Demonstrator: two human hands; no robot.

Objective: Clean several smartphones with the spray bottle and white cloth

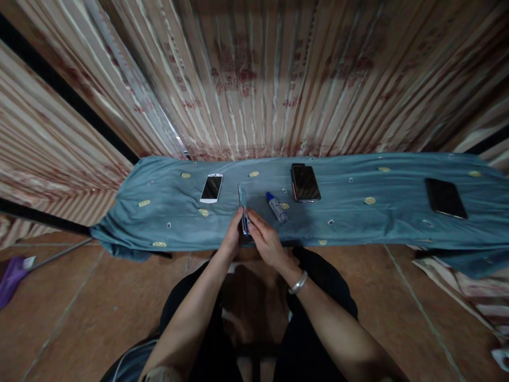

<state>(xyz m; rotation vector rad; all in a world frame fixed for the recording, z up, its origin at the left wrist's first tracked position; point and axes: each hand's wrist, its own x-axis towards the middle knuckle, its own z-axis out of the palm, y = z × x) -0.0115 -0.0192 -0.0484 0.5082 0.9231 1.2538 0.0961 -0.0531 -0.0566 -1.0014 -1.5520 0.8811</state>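
Observation:
Both of my hands hold a smartphone (243, 204), which I see nearly edge-on, tipped up over the front of the cloth-covered table. Its lower end shines blue. My left hand (232, 233) grips its left side, and my right hand (265, 236) has its fingers closed on the right side. Just right of it lies a clear bottle with a blue cap (277, 207). A white phone with a dark screen (211, 188) rests to the left. Farther right is a black phone (306, 183), apparently on top of another dark item.
A dark tablet-like slab (446, 198) lies toward the right end of the blue patterned cloth (389, 223). Striped curtains (254, 79) hang behind the table, with black poles (71, 98) at the left. On the tiled floor is a purple broom or dustpan (12, 278).

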